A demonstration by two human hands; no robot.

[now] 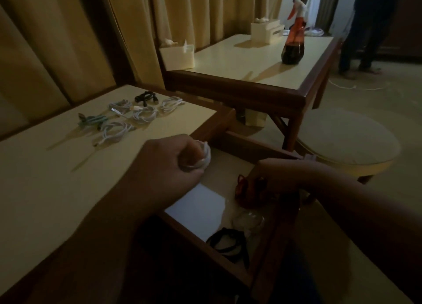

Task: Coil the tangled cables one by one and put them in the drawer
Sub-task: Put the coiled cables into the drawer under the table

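Observation:
My left hand [169, 159] is closed around a coiled white cable [204, 158], held at the table's edge just above the open drawer [246, 147]. My right hand [271, 178] reaches into the drawer and touches a red-orange cable [242, 187] lying there. A black coiled cable [225, 241] and a pale clear coil [249, 221] also lie in the drawer, beside a white sheet [198, 207]. Several loose cables rest on the cream tabletop [57, 178] at the back: white ones [116, 132], a teal one [91, 119] and a black one [146, 97].
A second table [239, 59] behind carries a brown spray bottle [293, 45] and cream boxes [178, 57]. A round cushioned stool [347, 139] stands to the right of the drawer. A person's legs [363, 29] are at the far right. Curtains hang behind.

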